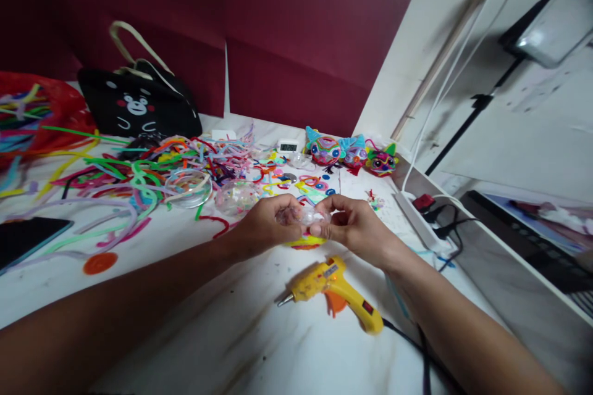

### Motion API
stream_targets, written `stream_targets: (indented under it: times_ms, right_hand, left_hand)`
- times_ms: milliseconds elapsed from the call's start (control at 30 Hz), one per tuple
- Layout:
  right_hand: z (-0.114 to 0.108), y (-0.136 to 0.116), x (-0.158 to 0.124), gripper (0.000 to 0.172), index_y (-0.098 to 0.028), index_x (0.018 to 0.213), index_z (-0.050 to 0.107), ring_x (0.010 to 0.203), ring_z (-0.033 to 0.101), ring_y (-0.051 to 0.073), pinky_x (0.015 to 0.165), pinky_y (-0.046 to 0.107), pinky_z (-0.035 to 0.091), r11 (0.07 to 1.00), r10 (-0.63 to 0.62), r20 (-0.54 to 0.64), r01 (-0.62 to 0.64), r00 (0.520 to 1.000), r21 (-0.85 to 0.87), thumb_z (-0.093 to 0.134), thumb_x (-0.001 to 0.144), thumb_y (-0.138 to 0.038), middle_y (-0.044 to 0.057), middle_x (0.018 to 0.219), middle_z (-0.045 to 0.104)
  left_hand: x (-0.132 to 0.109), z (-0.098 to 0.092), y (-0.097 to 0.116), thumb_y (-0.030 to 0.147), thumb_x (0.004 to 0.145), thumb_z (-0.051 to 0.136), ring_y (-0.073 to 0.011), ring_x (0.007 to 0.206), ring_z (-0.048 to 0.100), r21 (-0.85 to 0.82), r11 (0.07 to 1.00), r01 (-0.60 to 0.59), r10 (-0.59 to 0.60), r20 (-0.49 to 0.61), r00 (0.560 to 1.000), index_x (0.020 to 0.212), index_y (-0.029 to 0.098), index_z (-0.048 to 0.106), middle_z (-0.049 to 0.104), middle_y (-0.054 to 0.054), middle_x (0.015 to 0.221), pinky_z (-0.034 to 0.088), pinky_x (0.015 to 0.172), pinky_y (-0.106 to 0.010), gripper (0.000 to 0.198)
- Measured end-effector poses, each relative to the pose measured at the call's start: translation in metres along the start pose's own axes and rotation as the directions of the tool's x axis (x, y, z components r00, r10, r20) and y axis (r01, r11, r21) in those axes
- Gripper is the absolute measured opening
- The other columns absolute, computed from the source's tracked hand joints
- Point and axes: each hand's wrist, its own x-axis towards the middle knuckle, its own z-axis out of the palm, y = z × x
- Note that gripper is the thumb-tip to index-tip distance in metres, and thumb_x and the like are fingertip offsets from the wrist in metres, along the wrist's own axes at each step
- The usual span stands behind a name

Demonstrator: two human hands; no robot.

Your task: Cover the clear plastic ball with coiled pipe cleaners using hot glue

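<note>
In front of me, my left hand [269, 221] and my right hand [356, 228] pinch a small, crinkled clear plastic bag [306, 215] between thumbs and fingers. What the bag contains is too small to make out. Just below it, partly covered by my fingers, a yellow, pink and orange piece [306, 242] lies on the table. Nearer to me, a yellow hot glue gun [324, 281] rests on its side, nozzle pointing left. A clear plastic bag with coloured bits [238, 197] lies beside my left hand.
Pipe cleaners [139, 170] pile up at left, near a clear round dish [189, 188], a black bag [139, 99] and a phone [32, 237]. Decorated animal figures [324, 148] stand at the back. A power strip [421, 222] lies right; the glue gun's cord [407, 340] runs under my right arm.
</note>
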Motion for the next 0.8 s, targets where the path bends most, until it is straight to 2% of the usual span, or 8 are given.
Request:
stream_targets:
  times_ms: [100, 200, 333, 467, 633, 800]
  right_hand:
    - [-0.004, -0.005, -0.001, 0.057, -0.018, 0.091, 0.062, 0.048, 0.033, 0.008, 0.046, 0.025, 0.020, 0.999, 0.006, 0.010, -0.007, 1.000, 0.052, 0.092, 0.056, -0.051, -0.008, 0.056, 0.047]
    - [-0.010, -0.007, -0.001, 0.058, -0.019, 0.096, 0.060, 0.049, 0.037, 0.009, 0.046, 0.025, 0.022, 0.998, -0.012, -0.010, 0.013, 1.000, 0.064, 0.093, 0.057, -0.046, -0.008, 0.054, 0.049]
    - [-0.017, -0.005, -0.001, 0.048, -0.020, 0.089, 0.061, 0.048, 0.037, 0.009, 0.046, 0.025, 0.024, 0.998, -0.057, -0.024, 0.057, 0.998, 0.038, 0.091, 0.061, -0.044, -0.008, 0.053, 0.049]
    - [-0.019, -0.002, 0.001, 0.037, -0.018, 0.075, 0.065, 0.057, 0.045, 0.011, 0.052, 0.026, 0.032, 0.989, -0.138, -0.062, 0.135, 0.988, -0.057, 0.087, 0.065, -0.046, -0.002, 0.066, 0.057]
    - [-0.019, 0.002, 0.003, 0.035, -0.019, 0.070, 0.066, 0.055, 0.045, 0.012, 0.051, 0.026, 0.031, 0.974, -0.188, -0.086, 0.174, 0.978, -0.146, 0.080, 0.074, -0.050, -0.001, 0.062, 0.058]
    - [-0.019, 0.005, 0.004, 0.034, -0.019, 0.070, 0.066, 0.055, 0.044, 0.012, 0.050, 0.026, 0.029, 0.969, -0.196, -0.101, 0.177, 0.975, -0.173, 0.079, 0.075, -0.050, 0.000, 0.062, 0.058]
  left_hand:
    - [0.002, -0.002, -0.002, 0.029, 0.059, 0.076, -0.0114, 0.059, 0.041, -0.078, 0.996, 0.042, -0.044, -0.027, 0.999, 0.073, 0.018, 0.057, 0.048, 0.006, 0.062, 0.031, 0.056, -0.024, 0.026]
    - [0.003, -0.003, -0.004, 0.031, 0.058, 0.078, -0.0112, 0.059, 0.041, -0.153, 0.985, 0.077, -0.085, -0.043, 0.995, 0.073, 0.018, 0.057, 0.048, 0.006, 0.062, 0.031, 0.057, -0.024, 0.029]
    - [0.004, -0.003, -0.005, 0.031, 0.056, 0.080, -0.0114, 0.059, 0.042, -0.209, 0.976, 0.068, -0.085, -0.077, 0.993, 0.072, 0.018, 0.058, 0.048, 0.006, 0.061, 0.031, 0.057, -0.024, 0.030]
    - [0.004, -0.002, -0.004, 0.029, 0.056, 0.078, -0.0101, 0.057, 0.038, -0.249, 0.965, 0.078, -0.107, -0.105, 0.989, 0.070, 0.018, 0.057, 0.045, 0.007, 0.060, 0.028, 0.055, -0.023, 0.028]
    - [0.006, -0.003, -0.005, 0.028, 0.057, 0.079, -0.0102, 0.057, 0.040, -0.302, 0.949, 0.091, -0.124, -0.093, 0.988, 0.071, 0.019, 0.056, 0.046, 0.006, 0.061, 0.028, 0.056, -0.023, 0.028]
    - [0.006, -0.004, -0.008, 0.029, 0.059, 0.080, -0.0097, 0.057, 0.041, -0.330, 0.940, 0.082, -0.119, -0.092, 0.989, 0.070, 0.018, 0.054, 0.045, 0.007, 0.061, 0.028, 0.056, -0.023, 0.030]
